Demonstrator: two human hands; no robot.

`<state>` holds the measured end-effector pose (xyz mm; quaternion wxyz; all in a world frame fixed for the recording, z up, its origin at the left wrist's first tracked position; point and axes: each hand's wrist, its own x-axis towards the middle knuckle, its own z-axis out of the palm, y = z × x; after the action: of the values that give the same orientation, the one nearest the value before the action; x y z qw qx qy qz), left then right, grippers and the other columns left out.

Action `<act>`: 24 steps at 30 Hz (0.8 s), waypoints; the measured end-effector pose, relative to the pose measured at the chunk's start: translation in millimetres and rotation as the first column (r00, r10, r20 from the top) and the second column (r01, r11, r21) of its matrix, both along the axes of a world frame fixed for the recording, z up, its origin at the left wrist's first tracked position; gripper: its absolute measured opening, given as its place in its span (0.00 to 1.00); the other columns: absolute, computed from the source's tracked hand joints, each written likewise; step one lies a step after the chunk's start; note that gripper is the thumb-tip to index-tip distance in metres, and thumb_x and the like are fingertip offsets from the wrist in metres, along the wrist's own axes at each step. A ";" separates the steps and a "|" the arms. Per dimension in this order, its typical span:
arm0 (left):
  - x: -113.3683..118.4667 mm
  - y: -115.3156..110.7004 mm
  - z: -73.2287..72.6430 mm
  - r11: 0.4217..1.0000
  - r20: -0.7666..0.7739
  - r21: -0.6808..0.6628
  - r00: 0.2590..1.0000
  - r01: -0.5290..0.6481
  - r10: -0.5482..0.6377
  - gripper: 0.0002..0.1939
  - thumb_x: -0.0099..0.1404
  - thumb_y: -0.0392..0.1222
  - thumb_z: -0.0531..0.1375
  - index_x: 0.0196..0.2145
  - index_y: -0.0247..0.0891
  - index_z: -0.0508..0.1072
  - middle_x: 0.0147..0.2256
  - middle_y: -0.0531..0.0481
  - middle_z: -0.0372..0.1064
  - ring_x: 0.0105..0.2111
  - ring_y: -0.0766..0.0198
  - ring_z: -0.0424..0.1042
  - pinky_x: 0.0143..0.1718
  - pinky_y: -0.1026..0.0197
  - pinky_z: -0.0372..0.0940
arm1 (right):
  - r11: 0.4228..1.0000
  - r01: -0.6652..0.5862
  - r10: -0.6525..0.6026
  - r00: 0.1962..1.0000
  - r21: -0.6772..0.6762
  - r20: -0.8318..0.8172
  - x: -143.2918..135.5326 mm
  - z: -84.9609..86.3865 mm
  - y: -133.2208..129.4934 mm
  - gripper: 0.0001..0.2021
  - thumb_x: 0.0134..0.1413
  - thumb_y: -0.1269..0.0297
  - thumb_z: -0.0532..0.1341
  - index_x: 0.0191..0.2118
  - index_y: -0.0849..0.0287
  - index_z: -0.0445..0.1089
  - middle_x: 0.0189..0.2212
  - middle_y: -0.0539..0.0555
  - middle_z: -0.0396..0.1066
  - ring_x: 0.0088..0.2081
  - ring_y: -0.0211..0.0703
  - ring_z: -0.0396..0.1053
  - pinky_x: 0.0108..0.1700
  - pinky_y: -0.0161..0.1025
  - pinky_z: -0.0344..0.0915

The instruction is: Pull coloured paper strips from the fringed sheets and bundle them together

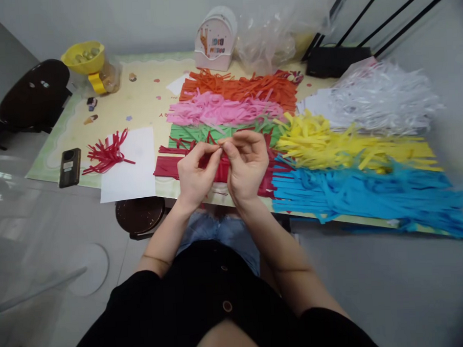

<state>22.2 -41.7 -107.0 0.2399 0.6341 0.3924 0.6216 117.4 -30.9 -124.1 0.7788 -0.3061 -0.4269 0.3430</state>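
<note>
My left hand [197, 171] and my right hand [247, 165] meet fingertip to fingertip over the dark red strips [168, 167]. Both are closed in a pinch, and what lies between the fingertips is too small to make out. Behind them are rows of green strips [179, 132], pink strips [221, 110] and orange strips [243, 88]. Yellow strips [330, 143] and blue strips [332, 189] spread to the right. A loose red bunch [107, 154] lies on a white sheet [137, 172] at the left.
A phone [69, 167] lies at the table's [46, 156] left edge. Farther back stand a yellow bowl [83, 57] and a pink holder [215, 41]. White strips [389, 97] lie at the right, near a black box [336, 60]. A stool [140, 214] is under the front edge.
</note>
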 end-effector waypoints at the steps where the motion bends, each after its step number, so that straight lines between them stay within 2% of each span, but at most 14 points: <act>1: -1.0 0.1 0.1 1.000 0.002 -0.010 1.000 0.023 -0.023 0.10 0.72 0.46 0.65 0.35 0.37 0.78 0.32 0.52 0.79 0.32 0.70 0.78 0.38 0.69 0.71 | 1.000 0.024 -0.024 0.999 -0.001 0.026 -0.1 -0.9 -0.2 0.12 0.60 0.57 0.72 0.44 0.50 0.70 0.35 0.45 0.77 0.40 0.38 0.81 0.48 0.37 0.76; 5: -4.7 2.5 -0.1 0.991 0.057 -0.101 0.995 0.085 -0.080 0.13 0.70 0.50 0.67 0.34 0.37 0.77 0.31 0.52 0.79 0.32 0.69 0.79 0.37 0.68 0.72 | 0.999 0.044 -0.043 0.998 -0.021 0.054 0.2 -3.4 1.4 0.12 0.60 0.55 0.72 0.43 0.51 0.71 0.35 0.46 0.77 0.40 0.39 0.81 0.45 0.37 0.77; 10: -9.9 6.7 -2.8 0.938 0.249 -0.240 0.950 0.248 -0.188 0.20 0.63 0.57 0.71 0.33 0.37 0.75 0.30 0.52 0.77 0.29 0.69 0.79 0.36 0.66 0.74 | 0.992 -0.090 0.093 0.995 -0.086 0.031 3.1 -6.3 5.0 0.13 0.56 0.54 0.74 0.41 0.51 0.73 0.34 0.46 0.78 0.38 0.38 0.80 0.41 0.34 0.76; 12: -11.8 7.9 -4.4 0.914 0.296 -0.269 0.929 0.302 -0.220 0.21 0.62 0.58 0.72 0.33 0.37 0.75 0.30 0.52 0.77 0.29 0.69 0.78 0.37 0.66 0.75 | 0.988 -0.110 0.112 0.994 -0.111 0.013 3.3 -7.5 5.4 0.14 0.54 0.53 0.75 0.40 0.51 0.74 0.34 0.47 0.78 0.38 0.38 0.80 0.40 0.34 0.76; 18: -15.2 11.3 -9.5 0.885 0.324 -0.303 0.911 0.354 -0.253 0.22 0.61 0.59 0.73 0.33 0.37 0.74 0.29 0.53 0.76 0.27 0.70 0.77 0.35 0.66 0.74 | 0.979 -0.141 0.123 0.984 -0.147 -0.126 -1.3 -14.5 6.4 0.17 0.48 0.53 0.78 0.38 0.52 0.75 0.33 0.46 0.79 0.37 0.37 0.80 0.40 0.32 0.76; 21: -13.9 9.8 -13.0 0.909 0.255 -0.268 0.933 0.321 -0.254 0.19 0.65 0.56 0.71 0.33 0.37 0.73 0.29 0.53 0.75 0.28 0.70 0.76 0.35 0.66 0.73 | 0.980 -0.110 0.094 0.991 -0.168 -0.098 -4.0 -20.2 7.5 0.18 0.49 0.49 0.77 0.38 0.53 0.74 0.32 0.46 0.78 0.36 0.37 0.80 0.38 0.33 0.76; 24: -11.5 7.4 -17.6 0.964 0.147 -0.211 0.980 0.162 -0.132 0.14 0.68 0.51 0.69 0.34 0.38 0.73 0.31 0.52 0.75 0.32 0.69 0.78 0.38 0.67 0.72 | 0.987 -0.064 0.056 0.997 -0.149 -0.057 -5.8 -23.6 7.5 0.18 0.51 0.48 0.75 0.39 0.53 0.73 0.33 0.46 0.77 0.36 0.37 0.79 0.38 0.33 0.76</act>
<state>10.7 -34.2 -124.6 0.3800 0.5883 0.3944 0.5949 111.6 -23.4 -147.7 0.7536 -0.3420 -0.3880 0.4057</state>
